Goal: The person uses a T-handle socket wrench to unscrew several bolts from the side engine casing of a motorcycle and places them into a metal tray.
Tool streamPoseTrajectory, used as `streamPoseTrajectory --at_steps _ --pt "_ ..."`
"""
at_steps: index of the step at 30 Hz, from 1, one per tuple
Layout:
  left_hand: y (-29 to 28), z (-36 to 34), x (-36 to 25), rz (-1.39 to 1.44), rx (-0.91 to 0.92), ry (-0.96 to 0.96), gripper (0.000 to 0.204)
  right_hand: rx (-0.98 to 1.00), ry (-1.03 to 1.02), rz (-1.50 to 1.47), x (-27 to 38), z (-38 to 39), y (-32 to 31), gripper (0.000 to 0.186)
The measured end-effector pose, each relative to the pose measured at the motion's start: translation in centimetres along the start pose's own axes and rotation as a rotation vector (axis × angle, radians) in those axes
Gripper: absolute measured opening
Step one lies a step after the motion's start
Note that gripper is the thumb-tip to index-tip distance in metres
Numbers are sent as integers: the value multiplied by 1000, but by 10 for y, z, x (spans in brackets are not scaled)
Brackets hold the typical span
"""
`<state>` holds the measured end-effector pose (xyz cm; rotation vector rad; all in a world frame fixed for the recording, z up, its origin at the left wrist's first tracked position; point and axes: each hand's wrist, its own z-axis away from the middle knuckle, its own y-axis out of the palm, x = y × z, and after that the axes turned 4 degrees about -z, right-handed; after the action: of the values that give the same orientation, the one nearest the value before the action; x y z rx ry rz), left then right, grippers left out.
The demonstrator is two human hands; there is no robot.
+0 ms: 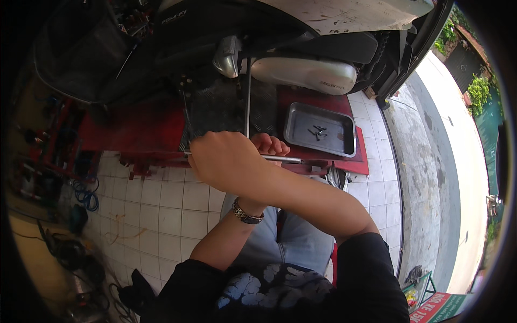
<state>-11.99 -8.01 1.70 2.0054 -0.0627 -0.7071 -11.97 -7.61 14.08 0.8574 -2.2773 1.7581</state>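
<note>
My right forearm crosses over the left one. A T-handle wrench (pixel 247 105) has its long shaft running up to the underside of a scooter (pixel 215 32), next to the silver engine part (pixel 229 56). My right hand (pixel 221 156) is closed in a fist on the left part of its crossbar. Beneath it, my left hand (pixel 271 144) has curled fingers round the handle by the shaft; its palm is hidden behind the right arm. The crossbar's right end sticks out past both hands. Where the shaft meets the scooter cannot be made out clearly.
A grey metal tray (pixel 347 148) with several small dark bolts (pixel 319 132) stands on the red lift platform (pixel 129 129), right of my hands. The silver exhaust cover (pixel 304 75) hangs above it. Blue cable (pixel 86 196) and tools lie at the left. White floor tiles (pixel 167 196) show below.
</note>
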Motion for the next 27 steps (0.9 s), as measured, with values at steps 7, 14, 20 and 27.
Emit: streamPoseTrajectory --at_steps 7,14,20,27 --pt "-8 -47 -97 -79 74 -716 57 321 -89 477 -5 8 7 25" --pt "-3 -99 -129 -812 201 -788 39 -392 -212 501 -1 23 9 11" --pt "25 -97 -107 -953 117 -765 26 -231 -199 348 -19 35 7 12" --pt "29 -91 -114 -982 16 -748 26 -316 -221 238 -12 26 14 9"
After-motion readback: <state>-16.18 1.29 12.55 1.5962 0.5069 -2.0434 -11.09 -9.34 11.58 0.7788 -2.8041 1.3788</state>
